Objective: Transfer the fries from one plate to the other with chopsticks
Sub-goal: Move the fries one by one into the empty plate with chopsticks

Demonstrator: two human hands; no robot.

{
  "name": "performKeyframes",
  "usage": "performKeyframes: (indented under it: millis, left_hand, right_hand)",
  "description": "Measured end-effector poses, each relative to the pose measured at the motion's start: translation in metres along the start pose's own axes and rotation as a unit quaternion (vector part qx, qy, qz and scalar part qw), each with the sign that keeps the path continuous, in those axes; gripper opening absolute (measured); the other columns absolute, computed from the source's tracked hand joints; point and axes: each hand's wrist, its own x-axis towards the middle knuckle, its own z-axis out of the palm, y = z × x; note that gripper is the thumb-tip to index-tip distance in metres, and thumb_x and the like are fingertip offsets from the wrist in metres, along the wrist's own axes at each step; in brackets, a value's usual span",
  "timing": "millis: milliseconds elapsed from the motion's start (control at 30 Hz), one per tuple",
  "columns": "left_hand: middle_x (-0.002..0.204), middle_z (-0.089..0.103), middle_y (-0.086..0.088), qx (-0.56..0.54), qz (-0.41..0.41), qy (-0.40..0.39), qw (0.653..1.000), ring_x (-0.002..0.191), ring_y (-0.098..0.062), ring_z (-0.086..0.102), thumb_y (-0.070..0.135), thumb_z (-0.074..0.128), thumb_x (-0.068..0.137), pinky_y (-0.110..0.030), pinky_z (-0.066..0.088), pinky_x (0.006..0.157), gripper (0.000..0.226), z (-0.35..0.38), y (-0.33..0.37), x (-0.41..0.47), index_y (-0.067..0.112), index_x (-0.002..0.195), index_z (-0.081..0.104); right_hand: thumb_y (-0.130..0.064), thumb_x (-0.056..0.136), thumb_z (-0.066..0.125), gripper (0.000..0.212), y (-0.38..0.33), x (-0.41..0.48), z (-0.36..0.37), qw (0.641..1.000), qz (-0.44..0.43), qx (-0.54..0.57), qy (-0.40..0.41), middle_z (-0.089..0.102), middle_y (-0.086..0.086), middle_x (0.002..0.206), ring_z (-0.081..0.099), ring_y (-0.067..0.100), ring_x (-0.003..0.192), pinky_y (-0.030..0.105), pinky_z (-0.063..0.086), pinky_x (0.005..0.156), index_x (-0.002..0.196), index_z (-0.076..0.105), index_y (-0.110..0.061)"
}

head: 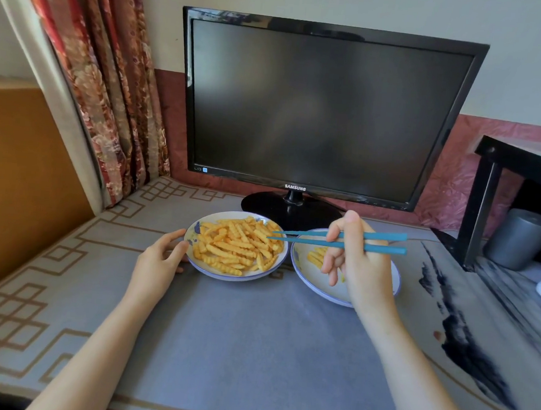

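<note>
Forearms come in from the near edge of the grey patterned table cloth (221,345), bare, one each side. Left hand (160,254) sits at the left plate (238,278): thumb and fingertip touch its rim, fingers loosely curved and relaxed, nothing grasped. Right hand (359,265) hovers over the right plate (313,288), clamped on a pair of teal chopsticks (385,242) held roughly level and pointing left. Chopstick tips sit slightly apart over the right side of the fries pile (234,245) on the left plate; can't tell if they touch a fry. Most fries are heaped on the left plate. A few fries (316,256) lie on the right plate, partly hidden by the hand. Plates are side by side, nearly touching. Behind them: a Samsung monitor (317,112), screen dark, with its round base just beyond the plates. Floral curtain (105,81) at far left. Black shelf (487,194) at right, with a grey cylinder (516,238) under it.
</note>
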Motion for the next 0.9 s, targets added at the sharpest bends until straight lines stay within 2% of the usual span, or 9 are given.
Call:
performKeyframes:
  millis: [100, 300, 467, 633, 800, 900]
  left_hand:
    - [0.084, 0.064, 0.013, 0.003, 0.001, 0.0, 1.0, 0.069, -0.005, 0.06, 0.016, 0.048, 0.097, -0.004, 0.045, 0.051, 0.029, 0.0, 0.0, 0.0, 0.015, 0.125, 0.059]
    - [0.083, 0.063, 0.016, 0.005, 0.001, 0.0, 1.0, 0.069, -0.004, 0.06, 0.016, 0.048, 0.097, -0.004, 0.045, 0.052, 0.029, 0.0, 0.001, -0.001, 0.016, 0.124, 0.058]
    - [0.084, 0.064, 0.014, -0.001, -0.003, 0.0, 1.0, 0.069, -0.004, 0.06, 0.015, 0.048, 0.097, -0.003, 0.045, 0.052, 0.029, 0.0, 0.0, 0.0, 0.015, 0.124, 0.058]
    - [0.085, 0.065, 0.011, 0.0, -0.004, 0.001, 1.0, 0.071, -0.003, 0.06, 0.016, 0.049, 0.097, -0.004, 0.045, 0.052, 0.03, -0.001, -0.001, 0.0, 0.016, 0.125, 0.058]
    - [0.085, 0.064, 0.013, 0.002, -0.004, 0.001, 1.0, 0.07, -0.005, 0.06, 0.017, 0.048, 0.097, -0.003, 0.044, 0.052, 0.029, 0.0, -0.001, 0.0, 0.017, 0.125, 0.058]
    - [0.085, 0.064, 0.015, 0.003, -0.006, 0.002, 1.0, 0.07, -0.005, 0.06, 0.017, 0.048, 0.097, -0.002, 0.044, 0.052, 0.029, 0.0, -0.001, 0.0, 0.017, 0.124, 0.058]
  right_hand:
    - [-0.03, 0.103, 0.034, 0.041, 0.002, 0.0, 0.006, 0.999, -0.008, -0.022, -0.027, 0.05, 0.009, 0.044, 0.04, 0.021, 0.036, 0.023, 0.036, 0.042, 0.072, 0.05, -0.008]
    - [-0.03, 0.103, 0.033, 0.043, -0.002, -0.002, 0.012, 0.999, 0.0, -0.032, -0.031, 0.051, 0.008, 0.043, 0.042, 0.022, 0.036, 0.023, 0.038, 0.042, 0.071, 0.05, -0.007]
    - [-0.029, 0.103, 0.034, 0.042, 0.001, -0.003, 0.02, 0.998, 0.0, -0.044, -0.041, 0.05, 0.003, 0.043, 0.044, 0.024, 0.039, 0.026, 0.038, 0.043, 0.065, 0.049, -0.019]
    - [-0.032, 0.103, 0.033, 0.045, 0.001, -0.003, 0.02, 1.0, 0.014, -0.002, -0.005, 0.048, 0.003, 0.041, 0.043, 0.025, 0.038, 0.023, 0.036, 0.039, 0.066, 0.05, -0.012]
    - [-0.03, 0.103, 0.034, 0.047, -0.004, -0.001, 0.006, 0.996, 0.038, 0.056, 0.066, 0.048, 0.013, 0.041, 0.041, 0.023, 0.033, 0.016, 0.032, 0.037, 0.064, 0.049, -0.009]
    - [-0.03, 0.103, 0.034, 0.047, -0.004, 0.0, -0.001, 0.995, 0.043, 0.06, 0.067, 0.049, 0.015, 0.042, 0.041, 0.023, 0.032, 0.016, 0.032, 0.036, 0.064, 0.05, -0.007]
